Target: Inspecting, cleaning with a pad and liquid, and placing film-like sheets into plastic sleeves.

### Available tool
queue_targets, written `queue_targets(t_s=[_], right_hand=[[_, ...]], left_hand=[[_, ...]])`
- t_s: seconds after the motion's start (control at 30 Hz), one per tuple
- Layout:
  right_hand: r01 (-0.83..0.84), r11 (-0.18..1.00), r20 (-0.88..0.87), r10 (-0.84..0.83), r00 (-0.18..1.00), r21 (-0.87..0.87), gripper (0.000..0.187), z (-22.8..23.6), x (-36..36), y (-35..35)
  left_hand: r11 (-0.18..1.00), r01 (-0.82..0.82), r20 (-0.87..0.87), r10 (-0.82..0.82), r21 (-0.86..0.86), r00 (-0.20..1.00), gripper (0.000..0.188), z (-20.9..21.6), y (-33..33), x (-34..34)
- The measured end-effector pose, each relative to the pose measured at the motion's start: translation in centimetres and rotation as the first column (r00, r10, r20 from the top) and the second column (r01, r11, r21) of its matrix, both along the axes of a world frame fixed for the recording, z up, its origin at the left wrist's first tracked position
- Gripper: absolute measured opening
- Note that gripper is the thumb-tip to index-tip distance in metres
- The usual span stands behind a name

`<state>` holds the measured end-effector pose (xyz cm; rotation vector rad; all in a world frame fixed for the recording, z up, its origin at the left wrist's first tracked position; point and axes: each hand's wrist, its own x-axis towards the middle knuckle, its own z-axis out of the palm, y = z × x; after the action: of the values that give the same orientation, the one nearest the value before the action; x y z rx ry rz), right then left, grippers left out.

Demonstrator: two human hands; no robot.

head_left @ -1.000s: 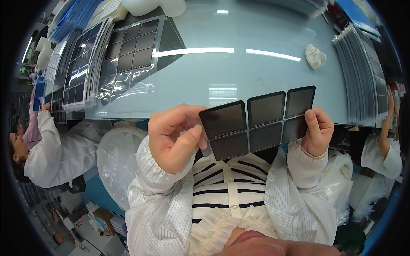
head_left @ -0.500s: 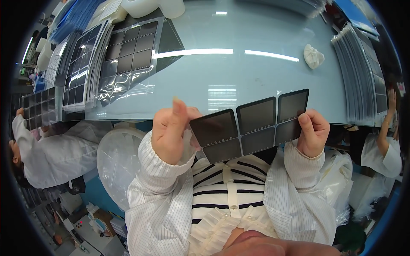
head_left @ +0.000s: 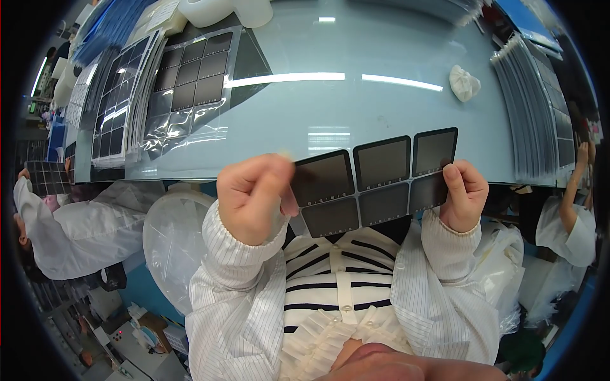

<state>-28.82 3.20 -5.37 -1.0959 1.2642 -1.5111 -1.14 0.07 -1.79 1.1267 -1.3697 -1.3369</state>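
Note:
Over the table's near edge I hold up a thin sheet of dark rounded panels, two rows joined by pale seams, tilted with its right end higher. My right hand pinches the right edge, thumb in front and the other fingers behind. At the left edge is my left hand, closed, its thumb bent against the upper left corner and blurred at the tip. Fingers of that hand pass behind the sheet, partly hidden.
Panel sheets in clear film lie at the table's left, beside a leaning stack. Another stack stands at the right, near a crumpled white wad. White rolls sit at the back. Co-workers work at both sides.
My left thumb has come down from upright to the sheet's upper left corner. The sheet has risen slightly and turned flatter to view. The left co-worker's panel sheet has moved lower and outward.

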Motion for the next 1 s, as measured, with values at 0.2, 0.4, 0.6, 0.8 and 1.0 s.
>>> queue_targets(t_s=[0.2, 0.4, 0.6, 0.8, 1.0], right_hand=[[0.004, 1.0, 0.033, -0.004, 0.999, 0.016, 0.013, -0.3, -0.1, 0.0], [0.031, 0.999, 0.099, -0.034, 0.995, 0.035, 0.012, -0.2, -0.1, 0.4], [-0.013, 0.999, -0.067, 0.015, 0.998, 0.03, 0.02, 1.4, 1.2, 1.1], [-0.113, 0.994, -0.139, 0.113, 0.984, 0.011, 0.021, 2.5, 1.5, 0.8], [-0.156, 0.987, -0.24, 0.143, 0.96, -0.035, 0.017, 3.1, 1.9, 0.4]], left_hand=[[1.0, -0.015, -0.268, 0.018, 0.011, 0.963, 0.033, -0.1, -0.1, 0.0], [0.999, -0.036, -0.345, 0.044, 0.028, 0.938, 0.027, 0.0, 0.1, -0.5], [0.979, -0.205, -0.228, 0.198, -0.008, 0.953, 0.017, -0.1, 0.0, 0.6], [0.97, -0.238, -0.208, 0.222, -0.057, 0.953, 0.017, -0.3, -0.4, 2.2], [0.949, -0.292, -0.161, 0.272, -0.115, 0.949, 0.017, -0.6, -0.8, 2.5]])
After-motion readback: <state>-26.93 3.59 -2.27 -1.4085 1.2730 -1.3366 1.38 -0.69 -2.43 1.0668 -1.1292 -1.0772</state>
